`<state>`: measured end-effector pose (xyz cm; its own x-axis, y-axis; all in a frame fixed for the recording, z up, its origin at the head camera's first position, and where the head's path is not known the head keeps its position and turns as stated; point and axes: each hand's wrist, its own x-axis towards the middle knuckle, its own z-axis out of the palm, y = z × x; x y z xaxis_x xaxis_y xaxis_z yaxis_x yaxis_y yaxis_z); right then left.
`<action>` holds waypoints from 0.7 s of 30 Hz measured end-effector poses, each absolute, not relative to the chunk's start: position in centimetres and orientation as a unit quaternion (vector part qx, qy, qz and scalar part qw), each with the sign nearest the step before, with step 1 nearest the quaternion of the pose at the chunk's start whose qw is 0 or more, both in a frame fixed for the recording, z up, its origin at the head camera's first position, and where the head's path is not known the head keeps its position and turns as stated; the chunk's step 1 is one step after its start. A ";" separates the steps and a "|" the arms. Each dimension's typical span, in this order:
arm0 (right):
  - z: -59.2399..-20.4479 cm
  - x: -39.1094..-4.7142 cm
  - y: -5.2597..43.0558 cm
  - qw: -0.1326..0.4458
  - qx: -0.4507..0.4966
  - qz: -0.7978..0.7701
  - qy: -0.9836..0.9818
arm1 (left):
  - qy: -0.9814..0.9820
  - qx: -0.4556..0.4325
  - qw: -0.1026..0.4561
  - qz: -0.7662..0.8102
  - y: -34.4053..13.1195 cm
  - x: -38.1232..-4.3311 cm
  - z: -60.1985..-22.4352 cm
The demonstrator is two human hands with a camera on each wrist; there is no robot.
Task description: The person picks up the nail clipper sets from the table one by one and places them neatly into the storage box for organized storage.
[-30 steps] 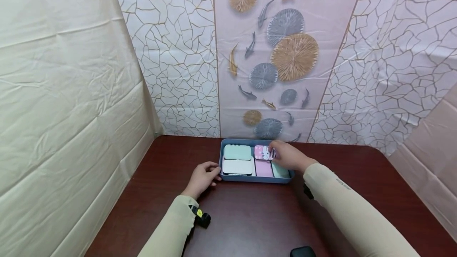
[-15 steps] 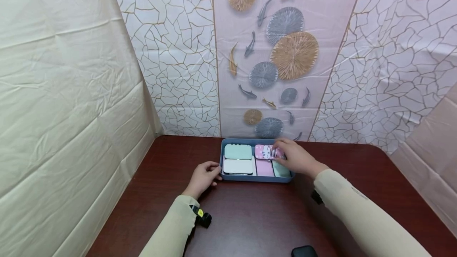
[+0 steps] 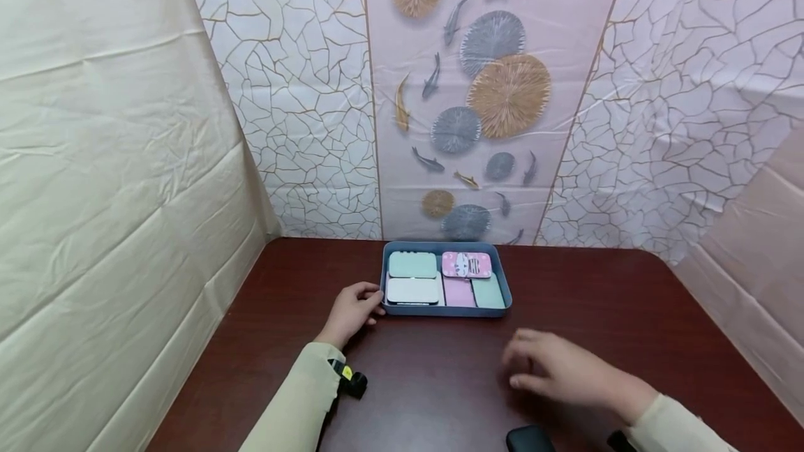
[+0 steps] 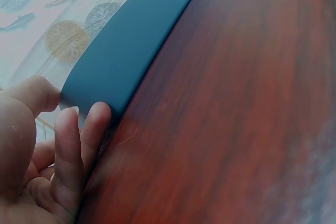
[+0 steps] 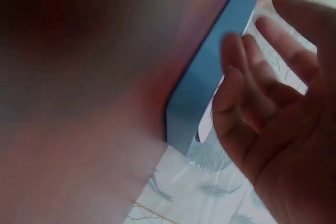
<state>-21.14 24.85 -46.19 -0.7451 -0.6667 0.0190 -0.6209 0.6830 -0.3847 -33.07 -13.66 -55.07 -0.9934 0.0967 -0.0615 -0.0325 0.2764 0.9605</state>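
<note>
A shallow blue-grey tray (image 3: 444, 311) stands at the back of the table. My left hand (image 3: 352, 309) touches its near left corner, and in the left wrist view the fingertips rest against the tray wall (image 4: 126, 40). Inside lie small flat rounded cases: a pink one with a cartoon print (image 3: 466, 265) at back right, a mint one (image 3: 412, 264) at back left and a white one (image 3: 412, 291) in front of that. A pink piece (image 3: 459, 292) and another mint one (image 3: 487, 291) sit lower at front right. My right hand (image 3: 562, 368) holds nothing, its fingers loosely bent, apart from the tray.
A black rounded object (image 3: 530, 439) lies at the near edge of view, just below my right hand. Patterned cloth (image 3: 314, 124) hangs behind the dark red wooden table (image 3: 414, 361). Pale cloth walls (image 3: 125, 159) close in on both sides.
My right hand has let go of the pink cartoon-print case, leaving it in the tray, and moved back toward the near right. My left hand has stayed at the tray's corner.
</note>
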 end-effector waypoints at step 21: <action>-48.9 -16.0 26.1 0.222 -0.369 -0.305 0.850 | 0.796 0.023 0.052 0.602 -13.6 -32.9 -54.9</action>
